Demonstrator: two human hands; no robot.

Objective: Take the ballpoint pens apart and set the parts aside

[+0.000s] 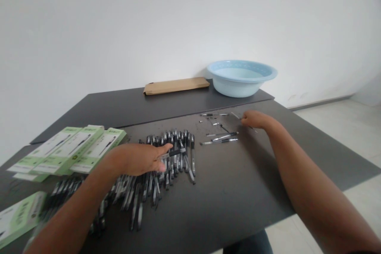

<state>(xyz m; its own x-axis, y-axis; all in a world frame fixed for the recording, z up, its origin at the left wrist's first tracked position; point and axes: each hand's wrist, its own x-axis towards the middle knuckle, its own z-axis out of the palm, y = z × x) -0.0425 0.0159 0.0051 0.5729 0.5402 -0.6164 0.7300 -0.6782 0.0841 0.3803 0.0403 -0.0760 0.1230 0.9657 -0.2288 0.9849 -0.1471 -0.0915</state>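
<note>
Between the thumb and index finger of my left hand (pixel 143 159) is a capless gel pen (pixel 175 152) with a black grip, lying crosswise. That hand is above a pile of capped pens (pixel 156 190) with clear barrels and black caps. Farther off to the right, my right hand (pixel 253 119) pinches a thin pen part (pixel 235 115); its fingers hide the middle, so whether it is a refill or a barrel is unclear. Beside that hand lie loose pens (pixel 224 139) and small pen pieces (pixel 216 124).
Green-and-white pen boxes (pixel 98 149) are stacked at the left, with another box (pixel 20 216) nearer me. A flat brown cardboard piece (pixel 177 85) lies at the back. The light blue basin (pixel 238 87) stands at the back right of the dark table (pixel 208 202).
</note>
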